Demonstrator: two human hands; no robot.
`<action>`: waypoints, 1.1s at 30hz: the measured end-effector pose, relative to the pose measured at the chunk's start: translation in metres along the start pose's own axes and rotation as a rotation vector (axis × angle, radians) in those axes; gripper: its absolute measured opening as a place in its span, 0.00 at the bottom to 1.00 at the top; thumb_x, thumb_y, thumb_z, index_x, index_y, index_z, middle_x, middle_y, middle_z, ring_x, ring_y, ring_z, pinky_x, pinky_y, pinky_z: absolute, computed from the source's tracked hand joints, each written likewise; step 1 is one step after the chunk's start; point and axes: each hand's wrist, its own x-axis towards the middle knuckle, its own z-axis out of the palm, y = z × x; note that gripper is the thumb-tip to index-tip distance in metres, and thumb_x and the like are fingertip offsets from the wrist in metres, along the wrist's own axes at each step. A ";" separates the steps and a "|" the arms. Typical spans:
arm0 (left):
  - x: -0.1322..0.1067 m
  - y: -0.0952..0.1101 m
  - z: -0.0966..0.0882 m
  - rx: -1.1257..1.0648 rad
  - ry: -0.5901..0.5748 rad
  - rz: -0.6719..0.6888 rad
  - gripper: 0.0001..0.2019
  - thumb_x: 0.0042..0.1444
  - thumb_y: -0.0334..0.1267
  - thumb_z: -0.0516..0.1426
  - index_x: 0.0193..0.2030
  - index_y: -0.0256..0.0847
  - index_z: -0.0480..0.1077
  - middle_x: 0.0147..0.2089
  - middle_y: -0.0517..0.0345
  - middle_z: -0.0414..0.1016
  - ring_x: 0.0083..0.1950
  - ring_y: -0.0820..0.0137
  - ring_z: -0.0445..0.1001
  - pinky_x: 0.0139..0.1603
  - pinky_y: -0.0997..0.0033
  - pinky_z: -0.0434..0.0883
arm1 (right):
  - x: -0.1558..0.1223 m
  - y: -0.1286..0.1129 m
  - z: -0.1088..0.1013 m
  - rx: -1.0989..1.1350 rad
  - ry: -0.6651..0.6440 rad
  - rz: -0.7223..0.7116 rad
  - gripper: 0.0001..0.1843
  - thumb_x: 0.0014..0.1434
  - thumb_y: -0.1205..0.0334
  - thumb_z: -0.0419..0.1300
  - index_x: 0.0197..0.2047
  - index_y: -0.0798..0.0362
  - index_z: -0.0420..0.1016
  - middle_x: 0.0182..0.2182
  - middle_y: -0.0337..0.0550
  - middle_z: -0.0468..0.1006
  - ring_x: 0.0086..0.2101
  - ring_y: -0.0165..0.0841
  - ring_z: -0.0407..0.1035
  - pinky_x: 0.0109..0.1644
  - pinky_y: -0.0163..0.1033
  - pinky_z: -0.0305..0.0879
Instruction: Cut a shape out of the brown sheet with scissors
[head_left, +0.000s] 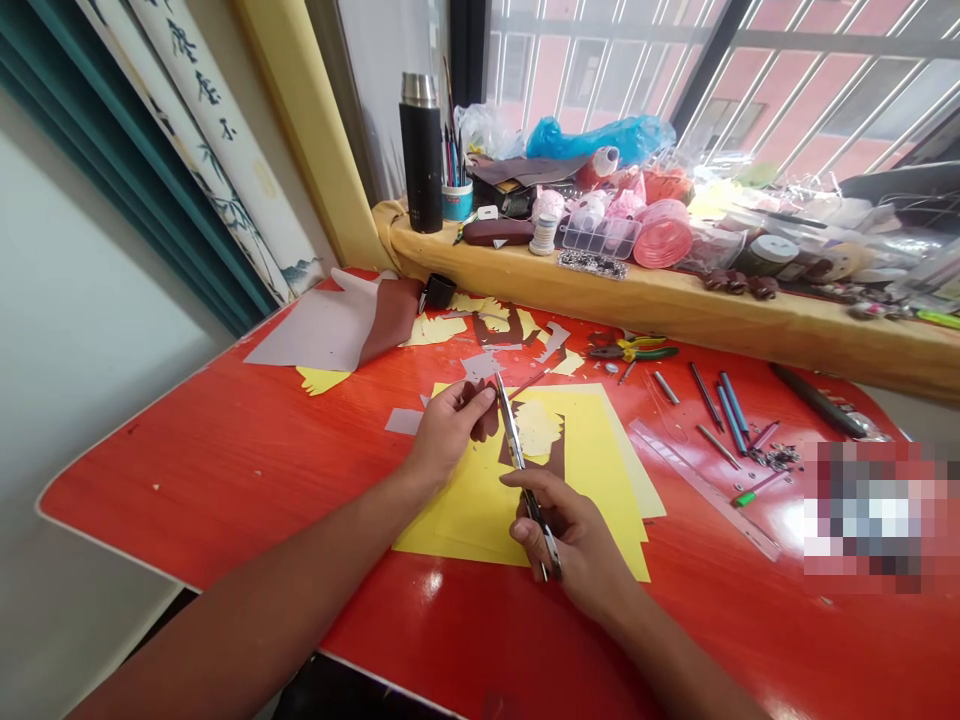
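Strong daylight comes through the window point(787, 80) at the top right and leaves the scene bright, with the buildings outside slightly washed out. The glossy counter point(187, 500) shows white glare low in the middle and toward the right. Shadows beneath the left hand point(450, 430) and right hand point(577, 540) are soft, while the metal tool point(521, 470) catches a thin highlight. Wide-angle distortion bends the counter's edges and the pale wall point(90, 300). A blocky pixelated patch point(877, 515) hides part of the right side.
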 end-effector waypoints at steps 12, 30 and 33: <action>0.001 -0.003 -0.001 -0.051 0.004 -0.048 0.22 0.56 0.56 0.72 0.30 0.43 0.71 0.22 0.63 0.71 0.24 0.73 0.65 0.30 0.68 0.62 | 0.000 0.002 0.000 -0.016 -0.007 -0.013 0.28 0.66 0.38 0.74 0.58 0.49 0.81 0.26 0.31 0.69 0.20 0.29 0.62 0.26 0.38 0.61; 0.000 -0.006 0.003 -0.079 0.008 -0.079 0.23 0.54 0.57 0.73 0.29 0.44 0.70 0.21 0.63 0.70 0.23 0.73 0.64 0.28 0.68 0.61 | 0.001 0.003 0.001 -0.051 0.008 -0.002 0.31 0.65 0.32 0.73 0.57 0.48 0.82 0.23 0.29 0.68 0.18 0.30 0.65 0.24 0.37 0.61; 0.001 -0.008 0.004 -0.092 0.020 -0.089 0.22 0.53 0.56 0.73 0.29 0.44 0.71 0.21 0.63 0.70 0.23 0.73 0.64 0.28 0.68 0.62 | 0.001 0.004 0.001 -0.048 0.004 -0.002 0.31 0.66 0.32 0.73 0.57 0.48 0.82 0.22 0.28 0.67 0.18 0.30 0.64 0.24 0.38 0.61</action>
